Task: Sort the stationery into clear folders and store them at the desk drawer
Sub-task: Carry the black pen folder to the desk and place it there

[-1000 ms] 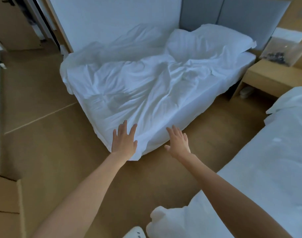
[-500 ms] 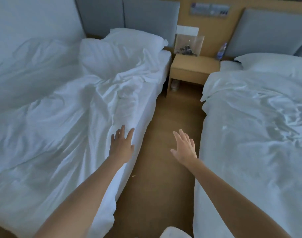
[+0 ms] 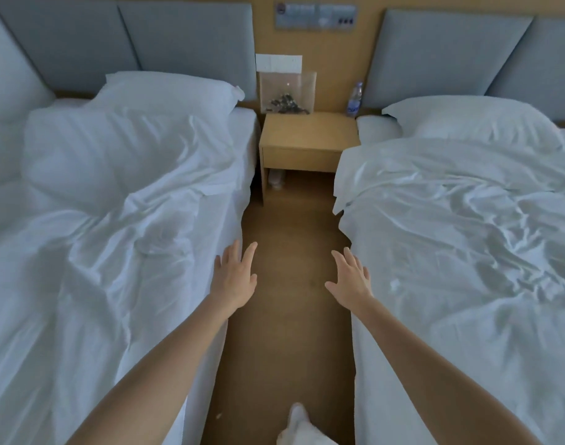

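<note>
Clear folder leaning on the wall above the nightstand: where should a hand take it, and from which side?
Judging from the picture, the upper side edges of the clear folder are the best grip. It stands nearly upright against the wall on the nightstand, with dark small items settled at its bottom, so the top is flat and light. Come from the front along the aisle; both the left hand and right hand are open and empty.

Two beds are set side by side, parted by a strip of brown floor [image 3: 294,316]. The left bed [image 3: 114,252] is covered in rumpled white sheets, and a white pillow [image 3: 165,91] is laid at its head. The right bed [image 3: 467,268] is likewise rumpled, with its own pillow [image 3: 474,120]. Grey padded headboards [image 3: 184,36] are fixed behind both. A plastic water bottle [image 3: 355,99] is stood upright beside the right bed's headboard. A wall switch panel [image 3: 316,14] is mounted above.
</note>
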A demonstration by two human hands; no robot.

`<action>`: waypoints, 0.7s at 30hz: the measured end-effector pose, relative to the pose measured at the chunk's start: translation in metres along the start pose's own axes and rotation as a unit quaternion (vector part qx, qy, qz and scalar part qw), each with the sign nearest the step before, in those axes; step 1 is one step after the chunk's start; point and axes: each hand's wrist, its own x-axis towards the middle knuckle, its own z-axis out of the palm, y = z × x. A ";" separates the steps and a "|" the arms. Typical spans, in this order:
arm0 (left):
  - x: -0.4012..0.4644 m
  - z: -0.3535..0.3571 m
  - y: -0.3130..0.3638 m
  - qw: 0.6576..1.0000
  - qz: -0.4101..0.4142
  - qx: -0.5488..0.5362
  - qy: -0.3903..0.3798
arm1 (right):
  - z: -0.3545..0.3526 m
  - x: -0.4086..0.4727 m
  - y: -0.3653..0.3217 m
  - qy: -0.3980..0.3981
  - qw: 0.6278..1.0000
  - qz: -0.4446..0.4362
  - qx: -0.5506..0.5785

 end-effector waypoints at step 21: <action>0.467 -0.048 -0.060 0.998 0.052 -0.031 0.015 | -0.086 0.424 -0.091 0.036 0.998 0.043 -0.007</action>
